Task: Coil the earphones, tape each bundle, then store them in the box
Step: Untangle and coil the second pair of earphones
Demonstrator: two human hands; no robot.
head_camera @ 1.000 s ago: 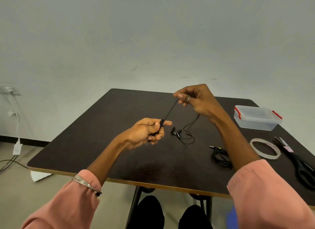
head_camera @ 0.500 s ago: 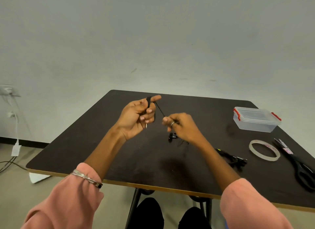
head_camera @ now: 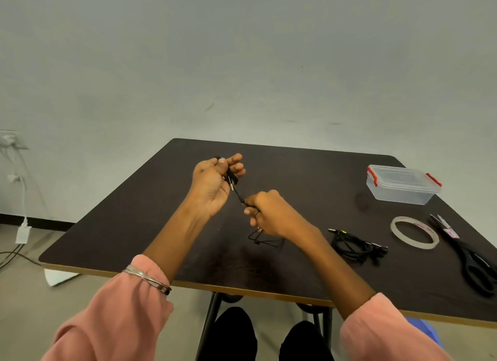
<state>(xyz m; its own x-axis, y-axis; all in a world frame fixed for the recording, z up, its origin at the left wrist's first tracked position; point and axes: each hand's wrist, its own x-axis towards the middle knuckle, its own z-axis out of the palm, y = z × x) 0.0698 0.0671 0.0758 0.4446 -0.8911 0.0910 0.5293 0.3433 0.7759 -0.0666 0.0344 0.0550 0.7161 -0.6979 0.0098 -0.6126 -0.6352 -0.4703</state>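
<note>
My left hand (head_camera: 213,184) is raised over the dark table (head_camera: 161,212), its fingers curled round black earphone cable wound on them, the plug hanging by the palm. A short taut length of the earphone cable (head_camera: 238,195) runs down to my right hand (head_camera: 269,215), which pinches it just right of and below the left. The cable's loose end with the earbuds (head_camera: 262,239) lies on the table beneath my right wrist. A second, loosely bunched pair of black earphones (head_camera: 355,245) lies to the right. The clear box (head_camera: 402,184) with red clips stands shut at the far right.
A roll of clear tape (head_camera: 414,233) lies flat right of the second earphones, with black scissors (head_camera: 470,255) beside it near the table's right edge. The table's front edge runs just ahead of my knees. A wall socket and cables are at the far left.
My right hand came down from the raised far position to close below my left hand, which rose and took more cable round its fingers. The free cable between the hands has shortened.
</note>
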